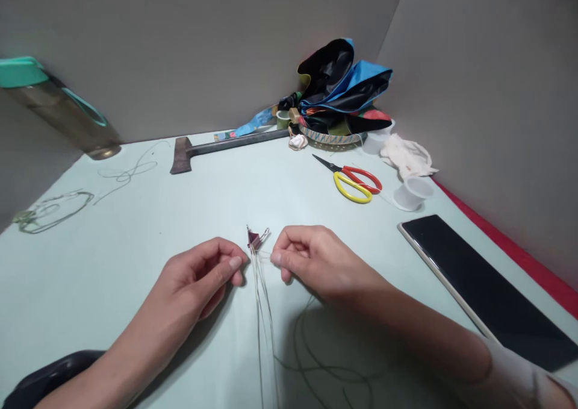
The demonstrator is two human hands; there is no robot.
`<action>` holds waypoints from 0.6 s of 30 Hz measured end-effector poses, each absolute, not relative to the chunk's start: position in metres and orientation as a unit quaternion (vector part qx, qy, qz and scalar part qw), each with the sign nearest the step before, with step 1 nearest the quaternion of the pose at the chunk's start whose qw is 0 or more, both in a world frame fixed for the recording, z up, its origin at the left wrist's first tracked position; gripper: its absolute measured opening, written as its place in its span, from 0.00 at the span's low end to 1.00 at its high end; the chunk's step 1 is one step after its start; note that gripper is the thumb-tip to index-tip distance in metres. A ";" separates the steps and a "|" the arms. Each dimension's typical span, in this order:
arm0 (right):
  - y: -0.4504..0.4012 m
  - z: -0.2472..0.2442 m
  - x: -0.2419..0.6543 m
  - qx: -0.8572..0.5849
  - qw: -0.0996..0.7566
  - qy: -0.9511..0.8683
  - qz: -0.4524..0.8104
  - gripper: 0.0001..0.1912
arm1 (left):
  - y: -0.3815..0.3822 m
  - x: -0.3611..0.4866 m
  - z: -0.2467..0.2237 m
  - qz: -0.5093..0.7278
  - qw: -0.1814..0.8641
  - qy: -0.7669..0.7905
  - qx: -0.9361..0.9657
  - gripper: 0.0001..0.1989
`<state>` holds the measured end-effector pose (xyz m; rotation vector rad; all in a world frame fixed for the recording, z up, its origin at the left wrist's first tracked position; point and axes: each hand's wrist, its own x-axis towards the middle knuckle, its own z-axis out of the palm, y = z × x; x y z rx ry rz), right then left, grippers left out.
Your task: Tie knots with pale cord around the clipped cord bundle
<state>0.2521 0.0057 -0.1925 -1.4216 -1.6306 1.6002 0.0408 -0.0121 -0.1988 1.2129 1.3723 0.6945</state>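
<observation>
A dark red binder clip point(254, 241) sits mid-table with its wire handles pointing away from me. Several thin pale cords point(259, 300) run from the clip toward me, some trailing down past the bottom of the picture. To the left of the clip, my left hand point(210, 273) pinches thumb against forefinger; a cord seems to end there. My right hand point(311, 255) pinches a thin cord just right of the clip, and that strand stretches back to the bundle. Loose cord point(325, 370) curls on the table below my right forearm.
Scissors point(354, 180) with red and yellow handles lie beyond my right hand, near a small plastic cup point(413, 193). A hammer-like tool point(183, 156) lies at the back. A dark-screened tablet point(487, 288) is right, a bottle point(67, 111) back left, coiled cord point(56, 213) left.
</observation>
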 end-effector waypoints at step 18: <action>0.009 -0.202 0.243 -0.498 0.226 -0.589 0.595 0.07 | -0.013 0.042 -0.195 0.291 0.544 0.595 0.516 0.13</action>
